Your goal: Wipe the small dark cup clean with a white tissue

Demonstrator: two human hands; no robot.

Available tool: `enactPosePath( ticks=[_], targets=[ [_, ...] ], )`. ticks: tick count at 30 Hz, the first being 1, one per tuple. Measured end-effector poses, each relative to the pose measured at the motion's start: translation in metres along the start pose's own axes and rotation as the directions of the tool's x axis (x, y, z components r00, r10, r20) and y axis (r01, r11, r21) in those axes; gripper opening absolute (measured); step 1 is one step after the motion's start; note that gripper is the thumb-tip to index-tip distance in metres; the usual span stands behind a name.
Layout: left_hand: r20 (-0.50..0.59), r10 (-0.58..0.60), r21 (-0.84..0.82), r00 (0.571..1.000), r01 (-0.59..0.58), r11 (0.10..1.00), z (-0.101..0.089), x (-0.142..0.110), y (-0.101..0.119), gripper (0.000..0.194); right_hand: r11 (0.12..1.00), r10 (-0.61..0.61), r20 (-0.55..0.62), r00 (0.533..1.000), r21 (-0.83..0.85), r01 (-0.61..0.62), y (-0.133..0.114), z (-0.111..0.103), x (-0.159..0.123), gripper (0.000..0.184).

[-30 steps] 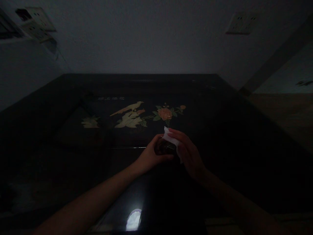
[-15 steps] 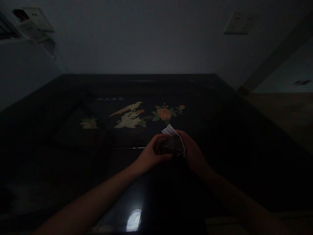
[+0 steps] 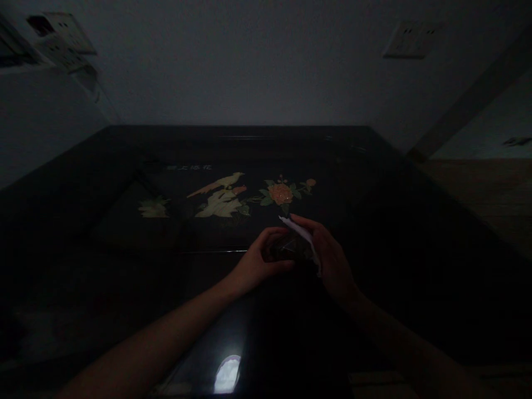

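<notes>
Around a dark, see-through object (image 3: 288, 246) with thin light edges, perhaps glass or clear plastic, curl the fingers and thumb of my left hand (image 3: 264, 255). Its exact kind is lost in the dim light. My right hand (image 3: 330, 257) holds a thin white tissue or cloth (image 3: 305, 234) under its fingers, at the right side of that object. Whether the tissue touches the object I cannot tell. Both hands are over the near half of a glossy black table (image 3: 145, 271).
Beyond my hands the tabletop carries a bird picture (image 3: 220, 194) and a flower picture (image 3: 280, 194). A pale wall (image 3: 241, 66) rises behind, with a socket plate (image 3: 409, 40) at right and more sockets (image 3: 68, 44) at left. A bright reflection shows near the front.
My right hand has shifted slightly right and toward me with the tissue, which is now seen more edge-on. My left hand keeps its hold on the see-through object, almost unmoved.
</notes>
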State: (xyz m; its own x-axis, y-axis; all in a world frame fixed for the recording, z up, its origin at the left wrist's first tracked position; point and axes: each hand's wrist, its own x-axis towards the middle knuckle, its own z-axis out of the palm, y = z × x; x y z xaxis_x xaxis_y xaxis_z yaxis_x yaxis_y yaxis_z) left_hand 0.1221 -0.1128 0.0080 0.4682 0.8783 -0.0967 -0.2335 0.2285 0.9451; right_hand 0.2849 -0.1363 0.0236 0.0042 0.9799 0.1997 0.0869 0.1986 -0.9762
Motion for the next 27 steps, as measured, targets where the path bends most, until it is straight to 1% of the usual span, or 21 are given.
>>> enactPosePath(
  ticks=[2, 4, 6, 7, 8, 10, 12, 14, 16, 19, 20, 22, 24, 27],
  targets=[
    [-0.021, 0.007, 0.011, 1.000, -0.007, 1.000, 0.000, 0.000, 0.000, 0.059, 0.973, -0.159, 0.091, 0.983, -0.153, 0.172, -0.002, 0.000, -0.004, 0.035],
    [-0.052, -0.007, 0.044, 0.999, 0.009, 0.999, 0.001, 0.000, 0.000, 0.060, 0.914, -0.259, 0.176, 0.950, -0.274, 0.300, -0.003, 0.000, -0.007, 0.033],
    [-0.080, -0.021, 0.075, 0.997, 0.027, 0.997, 0.001, -0.001, 0.001, 0.062, 0.867, -0.292, 0.219, 0.931, -0.351, 0.354, -0.002, 0.000, -0.007, 0.033],
    [-0.084, -0.023, 0.080, 0.996, 0.030, 0.996, 0.001, -0.001, 0.001, 0.061, 0.861, -0.286, 0.226, 0.931, -0.366, 0.353, -0.002, 0.000, -0.007, 0.034],
    [-0.081, -0.022, 0.076, 0.996, 0.029, 0.997, 0.001, 0.000, 0.001, 0.060, 0.867, -0.274, 0.222, 0.936, -0.363, 0.341, -0.002, 0.000, -0.006, 0.034],
    [-0.059, -0.007, 0.045, 0.998, 0.009, 0.999, 0.001, 0.000, 0.001, 0.058, 0.907, -0.233, 0.187, 0.954, -0.312, 0.282, -0.001, -0.001, -0.004, 0.033],
    [-0.032, 0.009, 0.015, 0.999, -0.008, 1.000, 0.001, 0.000, 0.001, 0.057, 0.959, -0.151, 0.129, 0.980, -0.220, 0.177, 0.000, -0.001, -0.001, 0.032],
    [-0.009, 0.003, 0.003, 1.000, -0.003, 1.000, 0.002, 0.000, 0.003, 0.057, 0.994, -0.023, 0.089, 0.996, -0.108, 0.032, 0.004, -0.001, 0.003, 0.033],
    [0.000, -0.021, 0.003, 1.000, 0.021, 1.000, 0.002, -0.001, 0.004, 0.057, 0.994, 0.110, 0.073, 0.991, 0.000, -0.111, 0.011, -0.001, 0.006, 0.037],
    [-0.001, -0.034, -0.006, 0.999, 0.034, 0.999, 0.003, -0.001, 0.007, 0.056, 0.966, 0.222, 0.049, 0.974, 0.122, -0.226, 0.020, -0.001, 0.009, 0.041],
    [-0.001, -0.032, -0.010, 0.999, 0.032, 0.999, 0.003, -0.001, 0.007, 0.056, 0.960, 0.238, 0.043, 0.970, 0.141, -0.242, 0.022, 0.000, 0.009, 0.042],
    [0.001, -0.029, -0.012, 1.000, 0.029, 1.000, 0.004, -0.001, 0.007, 0.056, 0.964, 0.229, 0.037, 0.973, 0.130, -0.232, 0.021, 0.000, 0.008, 0.044],
    [0.004, -0.027, -0.009, 1.000, 0.027, 1.000, 0.004, -0.001, 0.006, 0.057, 0.982, 0.172, 0.026, 0.985, 0.071, -0.174, 0.016, 0.000, 0.006, 0.043],
    [-0.006, -0.004, -0.013, 1.000, 0.004, 1.000, 0.003, 0.000, 0.004, 0.056, 0.998, 0.047, 0.038, 0.998, -0.049, -0.045, 0.005, 0.001, 0.002, 0.038]
  ],
)
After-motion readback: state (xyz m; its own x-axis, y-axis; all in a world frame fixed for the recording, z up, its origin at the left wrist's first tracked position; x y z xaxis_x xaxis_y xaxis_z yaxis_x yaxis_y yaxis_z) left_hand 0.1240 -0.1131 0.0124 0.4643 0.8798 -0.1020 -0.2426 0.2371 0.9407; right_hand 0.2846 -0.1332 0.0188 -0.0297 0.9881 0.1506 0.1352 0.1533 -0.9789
